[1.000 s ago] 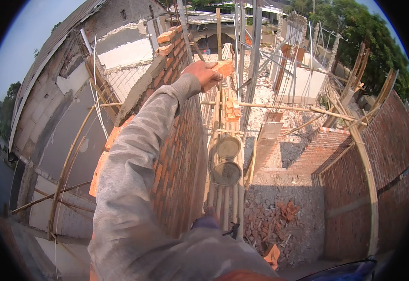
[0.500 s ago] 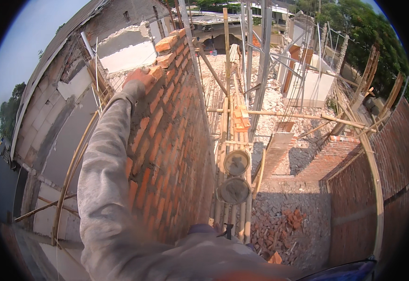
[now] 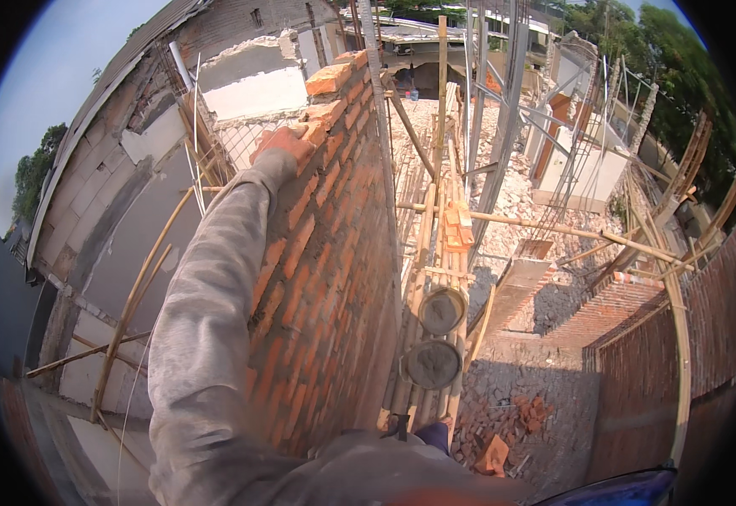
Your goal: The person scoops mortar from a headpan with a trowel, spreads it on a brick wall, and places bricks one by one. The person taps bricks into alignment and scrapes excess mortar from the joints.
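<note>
My left arm, in a grey sleeve, reaches forward along the brick wall. At the wall's stepped top edge my left hand is closed over an orange brick, its fingers bent across it. Higher bricks of the same wall rise just beyond the hand. Grey mortar fills the joints. My right hand is out of sight. Past my clothing at the bottom shows one larger orange brick; its lower part is hidden, and whether anything holds it cannot be seen.
Two round containers of grey mortar stand on a bamboo scaffold right of the wall. Farther along it lies a stack of bricks. A bamboo rail crosses ahead. Broken bricks lie far below.
The view has shifted, so the wall and scaffold sit farther right. My left hand stays at the wall's top edge. More of the large orange brick at the bottom shows.
</note>
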Demonstrator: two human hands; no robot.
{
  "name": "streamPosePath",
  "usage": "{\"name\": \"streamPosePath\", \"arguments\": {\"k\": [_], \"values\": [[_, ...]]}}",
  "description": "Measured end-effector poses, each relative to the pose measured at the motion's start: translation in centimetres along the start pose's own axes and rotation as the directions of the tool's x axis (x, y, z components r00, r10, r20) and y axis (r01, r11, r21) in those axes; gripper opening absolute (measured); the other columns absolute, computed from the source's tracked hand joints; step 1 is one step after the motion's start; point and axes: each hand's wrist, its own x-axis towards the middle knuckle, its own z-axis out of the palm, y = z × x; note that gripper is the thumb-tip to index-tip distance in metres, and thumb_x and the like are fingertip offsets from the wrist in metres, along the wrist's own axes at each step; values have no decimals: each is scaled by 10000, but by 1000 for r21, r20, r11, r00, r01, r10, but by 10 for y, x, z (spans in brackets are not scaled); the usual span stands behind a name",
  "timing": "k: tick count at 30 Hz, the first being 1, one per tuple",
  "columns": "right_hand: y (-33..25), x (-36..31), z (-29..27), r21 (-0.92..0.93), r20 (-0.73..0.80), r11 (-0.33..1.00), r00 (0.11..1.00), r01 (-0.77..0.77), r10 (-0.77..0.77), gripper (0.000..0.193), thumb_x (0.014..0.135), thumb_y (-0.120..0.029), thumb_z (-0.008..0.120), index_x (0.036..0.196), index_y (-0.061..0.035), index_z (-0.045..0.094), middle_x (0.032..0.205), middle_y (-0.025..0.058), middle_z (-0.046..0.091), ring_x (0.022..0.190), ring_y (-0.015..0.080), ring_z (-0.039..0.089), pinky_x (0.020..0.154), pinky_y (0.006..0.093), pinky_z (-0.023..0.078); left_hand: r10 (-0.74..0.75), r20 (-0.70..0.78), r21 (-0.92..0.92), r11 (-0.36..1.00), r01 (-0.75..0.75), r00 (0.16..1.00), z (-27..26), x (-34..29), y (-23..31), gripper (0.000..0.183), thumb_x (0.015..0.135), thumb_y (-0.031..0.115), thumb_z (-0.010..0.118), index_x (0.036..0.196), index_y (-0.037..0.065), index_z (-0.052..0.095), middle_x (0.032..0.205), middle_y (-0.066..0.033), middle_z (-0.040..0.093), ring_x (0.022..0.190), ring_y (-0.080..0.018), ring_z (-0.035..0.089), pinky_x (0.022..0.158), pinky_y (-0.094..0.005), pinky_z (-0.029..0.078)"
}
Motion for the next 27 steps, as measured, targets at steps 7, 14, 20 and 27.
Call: {"name": "streamPosePath", "arguments": {"k": [7, 14, 20, 27], "values": [[-31, 22, 36, -53, 84, 998, 996, -24, 28, 484, 898, -354, 767, 1273, -73, 645, 983, 150, 725, 720, 313, 704, 522, 426, 548, -164, 168, 44, 986, 159, 972, 11, 33, -1, 567, 928, 424, 634, 1485, 343, 702, 1512, -166, 628, 1492, -350, 527, 1132, -602, 509], [-56, 29, 59, -84, 229, 996, 973, -15, 34, 477, 897, -348, 767, 1270, -76, 647, 990, 149, 726, 722, 308, 704, 523, 422, 549, -164, 107, 85, 984, 156, 981, 13, 19, 0, 647, 930, 493, 661, 1534, 259, 646, 1407, -95, 726, 1397, -387, 581, 1152, -592, 496], [-62, 39, 88, -39, 389, 999, 921, -10, 25, 471, 895, -342, 767, 1267, -78, 650, 997, 148, 726, 723, 305, 704, 523, 419, 550, -232, 150, 94, 971, 220, 961, -13, 2, 14, 800, 849, 471, 746, 1614, 321, 569, 1584, -217, 537, 1581, -434, 391, 1222, -669, 389], [-81, 41, 173, 10, 388, 999, 921, 43, -43, 467, 922, -279, 726, 1328, -64, 646, 1071, 117, 747, 752, 239, 728, 522, 330, 551, -58, 23, 35, 998, 57, 998, 3, -11, 53, 947, 823, 481, 811, 1601, 19, 534, 1492, -288, 630, 1518, -404, 481, 1316, -553, 315]]}}
